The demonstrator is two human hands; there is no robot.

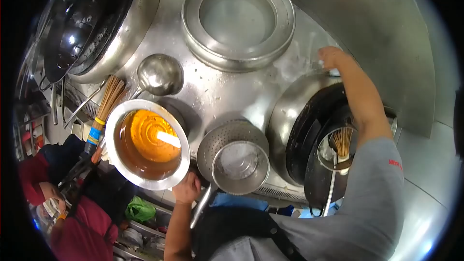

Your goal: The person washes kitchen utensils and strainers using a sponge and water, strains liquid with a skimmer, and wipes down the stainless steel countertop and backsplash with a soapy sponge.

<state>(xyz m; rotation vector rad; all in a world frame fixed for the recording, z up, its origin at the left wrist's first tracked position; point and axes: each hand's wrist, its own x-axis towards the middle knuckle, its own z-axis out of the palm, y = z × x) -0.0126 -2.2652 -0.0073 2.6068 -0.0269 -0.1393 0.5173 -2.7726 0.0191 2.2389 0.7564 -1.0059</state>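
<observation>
My right hand (331,58) reaches far across the steel stove top (217,92), its fingers curled on what looks like a small pale cloth (334,72); only bits of it show. Wet smears mark the metal around it. My left hand (187,188) is closed, low beside the rim of a steel pot (114,157). Orange oily liquid fills that pot, with a white object (168,139) sticking up in it. Whether the left fingers grip anything is hidden. Right of this hand are a perforated strainer (208,150) and a steel bowl (265,166) over it.
A ladle (159,74) and a bamboo brush (110,97) lie near the pot. Black woks (77,34) stand tilted at the left, another wok (309,164) at the right with a second brush (343,140). A round water basin (191,24) is behind. A person in red (87,232) works lower left.
</observation>
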